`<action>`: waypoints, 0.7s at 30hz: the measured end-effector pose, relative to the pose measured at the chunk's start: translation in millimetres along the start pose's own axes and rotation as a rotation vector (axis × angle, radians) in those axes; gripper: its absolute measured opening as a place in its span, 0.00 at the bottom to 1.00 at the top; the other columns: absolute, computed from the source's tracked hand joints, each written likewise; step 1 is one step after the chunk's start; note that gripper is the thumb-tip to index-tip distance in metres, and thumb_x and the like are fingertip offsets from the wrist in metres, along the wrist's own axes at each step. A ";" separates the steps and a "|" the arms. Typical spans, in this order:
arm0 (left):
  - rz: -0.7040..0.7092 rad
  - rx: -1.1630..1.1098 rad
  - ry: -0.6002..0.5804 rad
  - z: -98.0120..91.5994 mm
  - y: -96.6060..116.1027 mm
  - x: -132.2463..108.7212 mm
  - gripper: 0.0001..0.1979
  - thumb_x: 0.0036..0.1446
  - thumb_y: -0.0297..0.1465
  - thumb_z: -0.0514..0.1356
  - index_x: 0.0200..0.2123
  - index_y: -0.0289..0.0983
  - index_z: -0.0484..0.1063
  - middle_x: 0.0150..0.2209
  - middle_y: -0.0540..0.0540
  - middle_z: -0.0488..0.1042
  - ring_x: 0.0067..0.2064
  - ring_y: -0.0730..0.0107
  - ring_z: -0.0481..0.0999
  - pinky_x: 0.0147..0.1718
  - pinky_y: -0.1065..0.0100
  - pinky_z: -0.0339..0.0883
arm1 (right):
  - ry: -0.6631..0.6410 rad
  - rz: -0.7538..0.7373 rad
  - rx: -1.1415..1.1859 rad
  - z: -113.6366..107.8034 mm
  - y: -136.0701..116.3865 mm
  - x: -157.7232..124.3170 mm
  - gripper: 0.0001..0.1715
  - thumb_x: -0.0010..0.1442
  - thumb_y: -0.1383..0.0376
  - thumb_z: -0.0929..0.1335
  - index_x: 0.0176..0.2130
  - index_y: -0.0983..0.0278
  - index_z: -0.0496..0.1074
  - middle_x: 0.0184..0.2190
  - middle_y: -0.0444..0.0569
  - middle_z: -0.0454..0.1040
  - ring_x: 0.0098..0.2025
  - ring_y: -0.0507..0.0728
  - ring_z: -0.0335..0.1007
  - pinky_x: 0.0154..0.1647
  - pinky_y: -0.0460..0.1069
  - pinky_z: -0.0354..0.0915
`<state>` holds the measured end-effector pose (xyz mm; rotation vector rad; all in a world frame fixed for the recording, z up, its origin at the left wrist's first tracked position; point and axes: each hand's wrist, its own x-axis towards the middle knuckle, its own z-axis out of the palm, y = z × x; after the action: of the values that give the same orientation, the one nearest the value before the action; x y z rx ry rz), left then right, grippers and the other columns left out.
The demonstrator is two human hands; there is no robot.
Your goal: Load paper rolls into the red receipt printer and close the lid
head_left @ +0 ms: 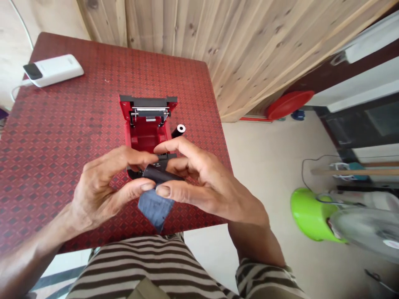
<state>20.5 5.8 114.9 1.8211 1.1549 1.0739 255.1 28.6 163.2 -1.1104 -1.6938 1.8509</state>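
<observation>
My left hand (102,187) and my right hand (199,178) both pinch a small dark roll (160,175) above the near edge of the table. A strip of blue-grey sheet (155,209) hangs down from the roll. Just behind my hands stands a small red printer (145,131) with its grey lid flipped open toward the far side, its red bay showing. A short black cylinder with a white end (178,130) lies on the table at the printer's right side.
The table carries a red patterned cloth (62,124). A white power bank (52,69) with a cable lies at the far left corner. Wooden panels stand behind. On the floor to the right are a green bowl (307,214), a fan and a red lid (288,104).
</observation>
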 end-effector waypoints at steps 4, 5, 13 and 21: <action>-0.251 -0.452 0.006 12.6 -5.9 -5.3 0.11 0.64 0.42 0.66 0.48 0.48 0.81 0.40 0.50 0.82 0.39 0.70 0.80 0.39 0.70 0.76 | 0.039 -0.092 -0.047 -4.0 -2.4 -8.1 0.27 0.70 0.47 0.69 0.60 0.58 0.69 0.36 0.45 0.81 0.30 0.52 0.73 0.30 0.48 0.67; -0.342 -0.599 0.012 16.1 -7.9 -8.0 0.13 0.63 0.43 0.66 0.48 0.47 0.81 0.40 0.50 0.82 0.38 0.72 0.80 0.38 0.72 0.76 | 0.074 -0.134 -0.069 -5.7 -0.4 -9.2 0.25 0.72 0.48 0.66 0.60 0.58 0.71 0.37 0.46 0.81 0.31 0.53 0.75 0.32 0.49 0.68; -0.616 -1.262 0.016 38.6 6.7 -12.4 0.12 0.54 0.40 0.74 0.36 0.40 0.82 0.33 0.51 0.78 0.32 0.79 0.77 0.32 0.80 0.74 | 0.181 -0.494 -0.285 7.1 26.4 13.1 0.27 0.59 0.56 0.79 0.57 0.43 0.78 0.52 0.44 0.82 0.56 0.65 0.77 0.62 0.62 0.71; -0.575 -0.561 0.002 -2.3 -13.0 -42.8 0.21 0.66 0.46 0.62 0.57 0.42 0.76 0.43 0.43 0.84 0.41 0.61 0.85 0.46 0.62 0.81 | 0.232 -0.551 -0.409 -6.9 14.8 21.5 0.22 0.68 0.62 0.73 0.60 0.55 0.74 0.53 0.48 0.81 0.53 0.61 0.76 0.57 0.59 0.72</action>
<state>3.2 -29.2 92.9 0.9731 1.1326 0.9266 250.5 46.2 143.2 -0.8342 -2.0254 1.0319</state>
